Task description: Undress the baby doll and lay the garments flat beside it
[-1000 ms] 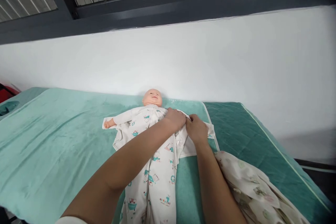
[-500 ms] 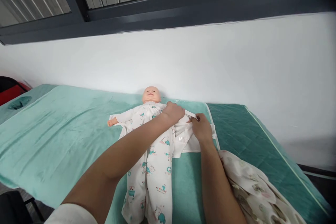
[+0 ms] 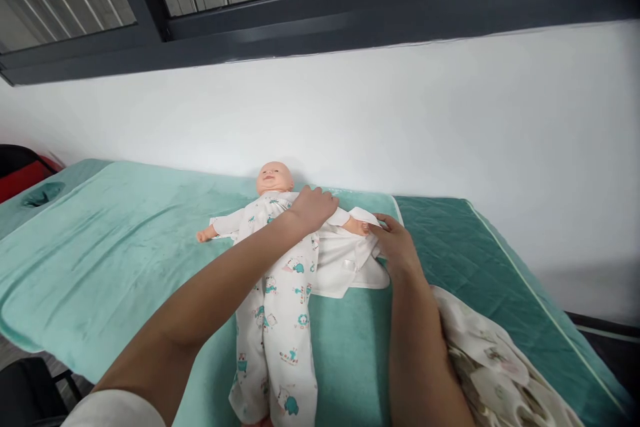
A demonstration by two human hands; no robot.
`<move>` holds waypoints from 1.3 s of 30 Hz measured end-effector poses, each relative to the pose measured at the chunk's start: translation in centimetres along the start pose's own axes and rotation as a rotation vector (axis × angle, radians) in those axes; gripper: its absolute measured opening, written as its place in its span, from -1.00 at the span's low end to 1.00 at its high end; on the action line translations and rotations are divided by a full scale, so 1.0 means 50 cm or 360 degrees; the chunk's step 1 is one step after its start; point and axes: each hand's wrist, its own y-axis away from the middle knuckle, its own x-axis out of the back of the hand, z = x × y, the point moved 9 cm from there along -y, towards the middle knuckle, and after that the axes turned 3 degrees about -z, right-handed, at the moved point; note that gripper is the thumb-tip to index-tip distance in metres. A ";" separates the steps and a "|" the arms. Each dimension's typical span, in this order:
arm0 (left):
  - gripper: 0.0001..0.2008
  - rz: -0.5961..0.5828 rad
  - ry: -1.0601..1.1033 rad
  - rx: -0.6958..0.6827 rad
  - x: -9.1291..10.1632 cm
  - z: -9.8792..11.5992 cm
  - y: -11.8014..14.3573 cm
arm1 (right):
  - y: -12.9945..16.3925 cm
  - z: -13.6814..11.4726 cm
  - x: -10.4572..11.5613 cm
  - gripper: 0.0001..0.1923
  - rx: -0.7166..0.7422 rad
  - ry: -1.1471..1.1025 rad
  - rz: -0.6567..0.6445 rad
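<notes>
A baby doll (image 3: 275, 177) lies on its back, dressed in a white printed romper (image 3: 295, 320). My left hand (image 3: 315, 207) is closed over the doll's upper arm and sleeve, on the right side of its chest. The doll's small hand (image 3: 356, 226) shows bare beyond a plain white cuff. Close by its fingertips, my right hand (image 3: 397, 243) pinches the edge of the loose white cloth (image 3: 367, 215). More of this white cloth spreads beside the doll's body, under the arm. The doll's other arm (image 3: 225, 223) lies stretched out, sleeved to the wrist.
A light green sheet (image 3: 125, 233) covers the bed, with a darker green quilted cover (image 3: 450, 247) at right. Patterned fabric (image 3: 495, 353) lies by my right forearm. A white wall and a barred window stand behind. A red and black bag (image 3: 23, 173) sits far left.
The doll's hand on the right has come into view from the white cloth. My left hand has moved slightly left, and the doll's head and body have shifted left.
</notes>
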 end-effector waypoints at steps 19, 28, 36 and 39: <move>-0.63 0.0027 0.0212 -0.0086 -0.024 0.061 -0.061 | 0.020 -0.039 0.037 -0.64 0.0259 -0.0096 0.0500; -0.64 -0.0086 0.0389 -0.0009 -0.041 0.057 -0.034 | 0.076 -0.120 -0.071 -0.60 0.0986 0.1201 0.0442; -0.69 0.0698 0.1067 0.0493 -0.049 -0.109 0.208 | 0.116 -0.108 -0.186 -0.63 0.1002 0.1194 0.0110; -0.66 0.0998 0.1432 0.0930 -0.127 -0.185 0.309 | 0.136 -0.109 -0.222 -0.63 0.1073 0.0986 -0.0065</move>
